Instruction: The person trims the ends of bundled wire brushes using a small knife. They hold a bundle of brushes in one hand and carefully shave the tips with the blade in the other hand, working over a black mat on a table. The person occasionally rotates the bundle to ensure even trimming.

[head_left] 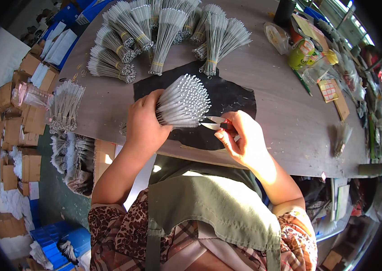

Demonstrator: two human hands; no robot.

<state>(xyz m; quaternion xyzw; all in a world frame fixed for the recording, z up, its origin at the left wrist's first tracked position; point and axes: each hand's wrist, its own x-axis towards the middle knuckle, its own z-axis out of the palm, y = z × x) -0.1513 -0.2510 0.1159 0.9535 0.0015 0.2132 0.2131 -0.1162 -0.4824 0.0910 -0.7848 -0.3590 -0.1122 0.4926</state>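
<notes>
My left hand (144,118) is wrapped round a thick bundle of thin wire brushes (185,101), white bristled ends toward the right. In my right hand (246,135) is a pair of small thread snips (213,122), its two pale blades spread apart and pointing left. The blade tips are close to the lower right edge of the bundle; whether they touch a brush I cannot tell. Beneath both lies a black mat (236,101) on the table. My left palm hides the lower part of the bundle.
Several banded brush bundles (166,38) lie along the far side of the brown table (263,67). Another bundle (66,104) rests at the left edge. On the right are a green pencil (303,83), a yellow-green container (301,54) and a small brush bunch (342,140). Cardboard boxes (28,131) stand at left.
</notes>
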